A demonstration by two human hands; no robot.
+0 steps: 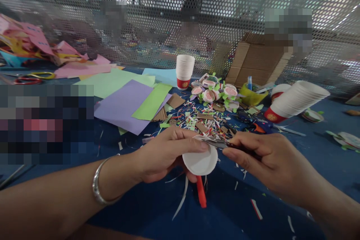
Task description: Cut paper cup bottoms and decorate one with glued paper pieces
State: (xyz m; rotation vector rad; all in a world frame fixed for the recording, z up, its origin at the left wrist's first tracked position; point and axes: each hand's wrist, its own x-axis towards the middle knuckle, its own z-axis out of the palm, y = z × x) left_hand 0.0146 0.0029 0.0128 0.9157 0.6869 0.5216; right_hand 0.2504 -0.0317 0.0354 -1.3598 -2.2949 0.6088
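My left hand [171, 153] is closed on a round white paper disc [200, 162] that looks like a paper cup's base, thumb on top. My right hand [258, 153] grips a pair of scissors [216, 143], its blades lying against the disc's far edge near the left thumb. The handles are mostly hidden by the fingers. Just below the disc, a red pen or marker [201, 195] shows, its upper end hidden. A thin white paper strip [182, 199] curls down beside it.
Paper scraps [194, 118] are heaped beyond my hands. Behind them sit small paper turtle-like crafts [209, 93], an upright cup stack [185, 68] and a lying cup stack [300, 99]. Coloured sheets [120, 105] spread left, near other scissors [35, 78]. Perforated metal [157, 18] stands behind.
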